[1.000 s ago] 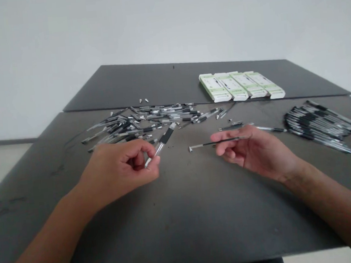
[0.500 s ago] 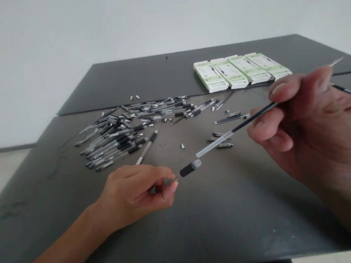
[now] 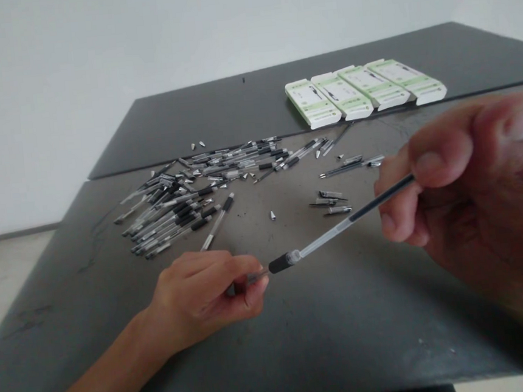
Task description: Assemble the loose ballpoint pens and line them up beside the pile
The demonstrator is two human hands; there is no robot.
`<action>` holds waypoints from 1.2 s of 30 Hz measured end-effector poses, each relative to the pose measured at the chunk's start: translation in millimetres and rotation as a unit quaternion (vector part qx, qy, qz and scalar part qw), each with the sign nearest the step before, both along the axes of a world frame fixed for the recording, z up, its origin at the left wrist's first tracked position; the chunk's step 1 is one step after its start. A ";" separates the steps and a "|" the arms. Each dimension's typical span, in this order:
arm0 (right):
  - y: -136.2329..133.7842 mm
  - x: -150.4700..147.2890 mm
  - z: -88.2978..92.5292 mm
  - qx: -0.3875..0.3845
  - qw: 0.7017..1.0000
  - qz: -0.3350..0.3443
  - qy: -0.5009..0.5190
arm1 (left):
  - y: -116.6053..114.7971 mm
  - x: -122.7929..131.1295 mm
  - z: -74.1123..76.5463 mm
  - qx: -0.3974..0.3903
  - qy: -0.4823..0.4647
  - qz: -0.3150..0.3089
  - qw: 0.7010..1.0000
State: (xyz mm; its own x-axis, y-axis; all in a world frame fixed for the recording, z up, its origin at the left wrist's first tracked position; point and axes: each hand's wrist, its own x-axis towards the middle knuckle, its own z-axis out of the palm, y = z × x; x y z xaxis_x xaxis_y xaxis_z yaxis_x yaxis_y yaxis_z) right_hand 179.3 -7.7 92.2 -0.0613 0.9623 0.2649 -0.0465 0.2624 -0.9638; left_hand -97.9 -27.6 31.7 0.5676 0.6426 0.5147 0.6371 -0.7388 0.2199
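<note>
Between the thumb and fingers of my left hand (image 3: 210,292) is a clear pen barrel (image 3: 280,263) with a black rubber grip, its open end pointing right. My right hand (image 3: 475,183) pinches an ink refill (image 3: 359,213), dark toward my fingers and clear at the far end. The clear end of the refill meets the mouth of the barrel; whether it has gone inside I cannot tell. A small silver cone tip (image 3: 272,216) lies on the table beyond the barrel.
A heap of pens and pen parts (image 3: 180,209) covers the left middle of the grey table (image 3: 301,339). Pen caps (image 3: 330,202) and refills (image 3: 341,169) lie to the right. Several flat green-and-white boxes (image 3: 362,92) stand in a row at the back.
My right hand has brought the refill down, so its clear end now touches the barrel's mouth. The barrel has tilted slightly flatter in my left hand. The view has shifted a little.
</note>
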 end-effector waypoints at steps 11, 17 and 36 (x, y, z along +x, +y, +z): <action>-2.8 -0.7 -0.3 -0.010 0.999 -0.021 -0.022 | 0.0 -0.3 3.0 -0.012 0.027 -0.006 1.000; 1.2 0.9 -11.8 0.006 0.998 0.027 -0.052 | -0.7 -0.1 4.1 -0.020 0.022 -0.003 1.000; 43.3 32.5 -26.6 0.099 0.920 -0.115 -0.362 | 3.6 2.9 5.3 0.005 -0.039 0.037 0.999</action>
